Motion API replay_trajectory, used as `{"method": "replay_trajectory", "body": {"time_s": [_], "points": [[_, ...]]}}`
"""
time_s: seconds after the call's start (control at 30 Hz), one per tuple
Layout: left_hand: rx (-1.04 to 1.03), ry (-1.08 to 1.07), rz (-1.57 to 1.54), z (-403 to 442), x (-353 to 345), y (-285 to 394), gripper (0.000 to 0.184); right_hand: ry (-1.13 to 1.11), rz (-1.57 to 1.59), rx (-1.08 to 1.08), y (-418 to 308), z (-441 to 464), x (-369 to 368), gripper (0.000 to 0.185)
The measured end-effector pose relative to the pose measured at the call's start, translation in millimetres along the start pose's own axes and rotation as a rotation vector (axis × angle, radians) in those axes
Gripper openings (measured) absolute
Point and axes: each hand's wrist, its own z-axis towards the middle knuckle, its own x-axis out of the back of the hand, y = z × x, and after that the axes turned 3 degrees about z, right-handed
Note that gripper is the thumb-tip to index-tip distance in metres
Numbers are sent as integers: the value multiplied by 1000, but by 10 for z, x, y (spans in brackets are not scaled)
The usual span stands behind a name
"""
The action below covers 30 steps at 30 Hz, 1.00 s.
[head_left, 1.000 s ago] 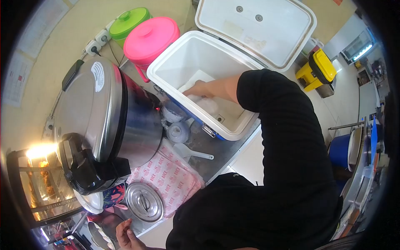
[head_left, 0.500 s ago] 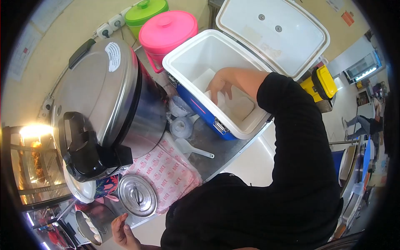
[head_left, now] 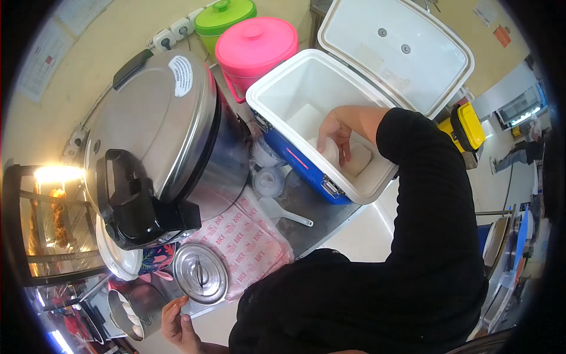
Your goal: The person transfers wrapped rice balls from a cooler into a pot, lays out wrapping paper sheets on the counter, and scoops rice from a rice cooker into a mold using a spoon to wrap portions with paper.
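Observation:
My right hand (head_left: pixel 337 137) reaches down into the blue and white cooler box (head_left: pixel 277 91), whose lid (head_left: pixel 394 50) stands open. Its fingers are closed around a white rounded packet (head_left: pixel 328 152); what the packet contains cannot be made out. A second white packet (head_left: pixel 357 158) lies beside it on the cooler floor. At the lower left, my left hand (head_left: pixel 180 327) hangs empty, fingers loosely curled and thumb apart. It is close to a round steel lid (head_left: pixel 201 274) and a steel pot (head_left: pixel 137 310) with pale items inside.
A large steel rice cooker (head_left: pixel 159 130) stands left of the cooler. Printed wrapping paper (head_left: pixel 250 248), a white rice scoop (head_left: pixel 286 212) and plastic-wrapped bowls (head_left: pixel 268 182) lie between them. Behind are pink (head_left: pixel 256 41) and green (head_left: pixel 225 17) tubs. A lit display case (head_left: pixel 56 224) stands left.
My right hand has lifted slightly inside the cooler, and the white packet now shows in its fingers. The whole view has shifted a little; my left hand stays low and empty.

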Motion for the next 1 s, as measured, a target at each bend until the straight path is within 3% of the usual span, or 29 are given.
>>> {"method": "replay_trajectory", "body": {"time_s": [0.23, 0.43, 0.47, 0.57, 0.63, 0.7, 0.77, 0.83, 0.9, 0.93, 0.97, 1.0], "points": [[-6, -113, -24, 144, -173, 111, 27, -60, 68, 20, 136, 99, -35, 61], [21, -345, -35, 330, -384, 258, 29, 196, -138, 76, -103, -381, -201, 57], [-24, -412, -45, 358, -368, 242, 35, 231, -190, 176, -144, -586, -235, 59], [108, -393, -355, 337, -476, 137, 45, 325, -304, 555, -159, -1325, -592, 69], [118, -499, -528, 485, -591, 126, 73, 246, -280, 784, -205, -1654, -957, 95], [178, -491, -693, 731, -896, 354, 102, 154, -423, 1087, -344, -1650, -1493, 100], [170, -414, -772, 904, -1262, 566, 126, 84, -466, 1140, -476, -1495, -2069, 102], [177, -368, -893, 925, -1553, 619, 134, 208, -512, 1036, -578, -1199, -2592, 103], [270, -415, -1088, 872, -1680, 586, 131, 582, -375, 818, -493, -863, -3169, 105], [343, -437, -1161, 830, -1701, 539, 128, 519, -396, 883, -425, -590, -3215, 102], [471, -461, -1186, 767, -1692, 450, 123, 517, -491, 733, -412, -567, -3335, 105], [593, -484, -1208, 737, -1667, 355, 119, 473, -593, 596, -423, -651, -3377, 95]]}}
